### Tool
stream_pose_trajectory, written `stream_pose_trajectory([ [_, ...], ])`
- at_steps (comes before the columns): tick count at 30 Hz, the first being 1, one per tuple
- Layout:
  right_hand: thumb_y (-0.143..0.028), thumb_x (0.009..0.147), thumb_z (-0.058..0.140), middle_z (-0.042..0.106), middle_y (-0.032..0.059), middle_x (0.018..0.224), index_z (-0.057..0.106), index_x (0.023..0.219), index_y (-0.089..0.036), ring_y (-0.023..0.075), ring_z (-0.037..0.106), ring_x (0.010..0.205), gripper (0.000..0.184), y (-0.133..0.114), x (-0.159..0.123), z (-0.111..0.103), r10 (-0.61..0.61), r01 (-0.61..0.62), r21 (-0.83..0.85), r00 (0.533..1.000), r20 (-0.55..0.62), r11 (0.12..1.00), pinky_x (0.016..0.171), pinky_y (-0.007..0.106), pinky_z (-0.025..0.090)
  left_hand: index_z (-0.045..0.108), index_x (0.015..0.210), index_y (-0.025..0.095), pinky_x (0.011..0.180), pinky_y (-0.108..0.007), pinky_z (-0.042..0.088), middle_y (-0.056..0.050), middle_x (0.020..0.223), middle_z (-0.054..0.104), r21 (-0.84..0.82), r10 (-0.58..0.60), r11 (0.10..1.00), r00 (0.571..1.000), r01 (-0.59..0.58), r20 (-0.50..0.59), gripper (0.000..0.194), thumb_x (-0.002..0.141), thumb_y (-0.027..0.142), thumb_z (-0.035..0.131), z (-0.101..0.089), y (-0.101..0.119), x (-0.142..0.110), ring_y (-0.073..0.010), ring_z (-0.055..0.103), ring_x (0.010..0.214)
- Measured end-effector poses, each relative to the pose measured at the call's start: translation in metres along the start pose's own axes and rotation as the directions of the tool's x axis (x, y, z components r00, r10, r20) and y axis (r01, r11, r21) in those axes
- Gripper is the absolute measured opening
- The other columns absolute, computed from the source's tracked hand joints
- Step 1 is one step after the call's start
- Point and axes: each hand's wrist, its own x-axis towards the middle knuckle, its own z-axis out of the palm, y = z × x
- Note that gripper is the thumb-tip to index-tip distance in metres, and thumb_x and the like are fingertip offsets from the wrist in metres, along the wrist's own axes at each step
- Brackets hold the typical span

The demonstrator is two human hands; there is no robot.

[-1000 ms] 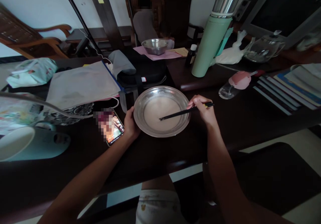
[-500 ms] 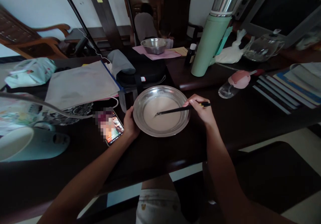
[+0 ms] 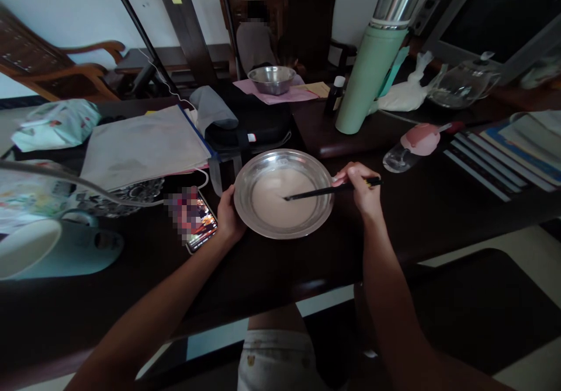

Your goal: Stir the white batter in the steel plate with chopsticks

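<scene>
A wide steel bowl (image 3: 284,231) stands on the dark table in front of me, holding a pale, milky liquid (image 3: 280,204). My left hand (image 3: 229,215) grips the bowl's left rim, with the thumb on the edge and the other fingers hidden beneath. Black chopsticks (image 3: 319,191) are closed in my right hand (image 3: 360,189), beside the right rim. Their tips dip into the liquid near the bowl's middle. A lit phone (image 3: 202,227), partly blurred out, lies just left of my left hand.
Behind the bowl are a black case (image 3: 263,123), a smaller steel bowl (image 3: 272,81) and a green thermos (image 3: 370,75). Papers (image 3: 144,145) and a light-blue mug (image 3: 65,256) sit left; a pink-topped bottle (image 3: 416,142) and stacked books (image 3: 491,163) right. A person (image 3: 255,43) is near the far chairs.
My right hand has shifted right, drawing the chopstick tips rightward through the liquid. My left hand keeps its hold on the bowl, and the phone's picture differs.
</scene>
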Motion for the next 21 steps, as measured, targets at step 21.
stream_pose_trajectory([
  [21,-0.075,0.093,0.074,0.079,0.0018,0.069,0.081,0.075,-0.027,0.0211,0.076,0.068,0.052,-0.0006,0.0008,0.0002,0.033,-0.032,-0.049,0.999,0.035,0.998,0.07,0.037,0.061,0.077,0.081,0.023,0.096,-0.045,0.066,-0.006,0.08,0.081,-0.032,0.016,0.999,1.0,-0.016,0.001,0.028,0.072,0.049,0.084,0.0017,0.0,-0.0024,-0.0384,0.08,0.112],
])
